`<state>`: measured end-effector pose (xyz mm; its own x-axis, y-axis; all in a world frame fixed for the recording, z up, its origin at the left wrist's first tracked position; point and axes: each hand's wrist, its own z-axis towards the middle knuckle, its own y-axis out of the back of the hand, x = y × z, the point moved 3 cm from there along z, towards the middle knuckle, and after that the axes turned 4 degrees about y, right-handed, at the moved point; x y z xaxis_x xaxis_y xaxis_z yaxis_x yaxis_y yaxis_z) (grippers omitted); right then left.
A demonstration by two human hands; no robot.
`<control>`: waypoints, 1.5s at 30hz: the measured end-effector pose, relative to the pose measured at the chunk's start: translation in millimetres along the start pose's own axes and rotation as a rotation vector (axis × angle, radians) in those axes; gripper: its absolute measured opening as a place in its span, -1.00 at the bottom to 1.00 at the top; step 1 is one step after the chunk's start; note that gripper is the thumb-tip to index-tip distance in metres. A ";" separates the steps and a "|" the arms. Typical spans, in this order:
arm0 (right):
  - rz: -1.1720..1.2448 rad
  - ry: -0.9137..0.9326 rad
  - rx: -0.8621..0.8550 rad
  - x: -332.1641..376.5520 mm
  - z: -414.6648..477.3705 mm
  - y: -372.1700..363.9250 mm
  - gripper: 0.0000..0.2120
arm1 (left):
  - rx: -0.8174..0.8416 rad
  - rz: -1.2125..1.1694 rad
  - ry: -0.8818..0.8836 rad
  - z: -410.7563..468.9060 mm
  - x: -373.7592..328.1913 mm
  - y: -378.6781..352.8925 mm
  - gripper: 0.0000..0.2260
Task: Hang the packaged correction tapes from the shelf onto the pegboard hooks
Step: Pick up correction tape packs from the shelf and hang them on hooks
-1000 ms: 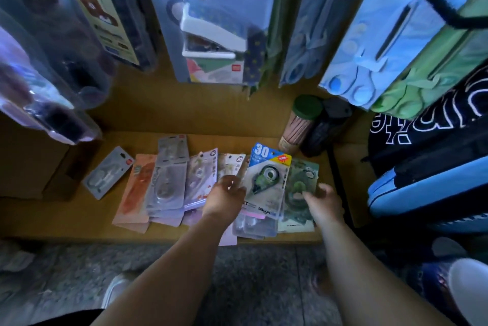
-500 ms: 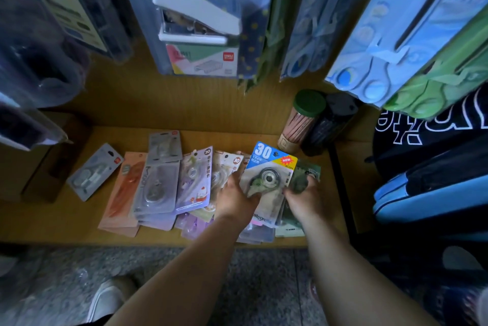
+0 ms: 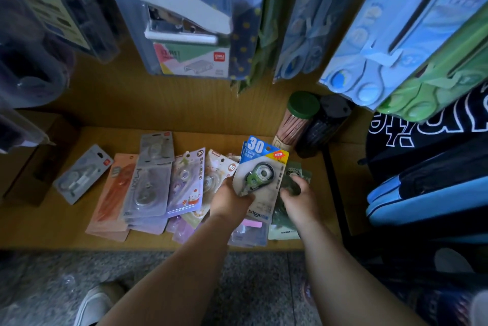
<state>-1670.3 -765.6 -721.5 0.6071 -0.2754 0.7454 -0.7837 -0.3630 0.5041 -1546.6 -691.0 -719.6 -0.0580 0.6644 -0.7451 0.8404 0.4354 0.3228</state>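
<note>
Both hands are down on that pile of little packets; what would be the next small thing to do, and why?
Probably lift the blue-topped "30" pack clear of the pile. The left hand already grips its lower left edge and its top is tilted up, while the right hand rests on the dark green pack beside it. Other packs lie underneath, and nothing is near the hooks yet.

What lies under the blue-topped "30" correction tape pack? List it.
Under the blue-topped pack, held by the left hand, lie a clear pack with a pink strip and, rightward, a dark green pack under the right hand. Anything deeper is covered.
</note>
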 end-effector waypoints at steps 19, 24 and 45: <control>0.435 -0.057 0.055 42.2 -32.5 14.5 -0.48 | 0.245 -0.320 -0.121 -43.1 -18.2 20.8 -0.82; 0.551 0.025 0.136 58.8 -69.8 26.8 -0.71 | 0.227 -0.296 -0.170 -80.1 -20.6 34.5 -0.81; 0.616 0.587 -0.026 144.2 -307.0 164.5 -0.81 | 0.233 -0.294 -0.715 -327.8 -96.5 93.5 -0.51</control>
<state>-1752.0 -591.7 -397.1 -0.0901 0.0921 0.9917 -0.9589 -0.2770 -0.0614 -1639.0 -515.2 -426.2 -0.0018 -0.0416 -0.9991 0.9398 0.3414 -0.0159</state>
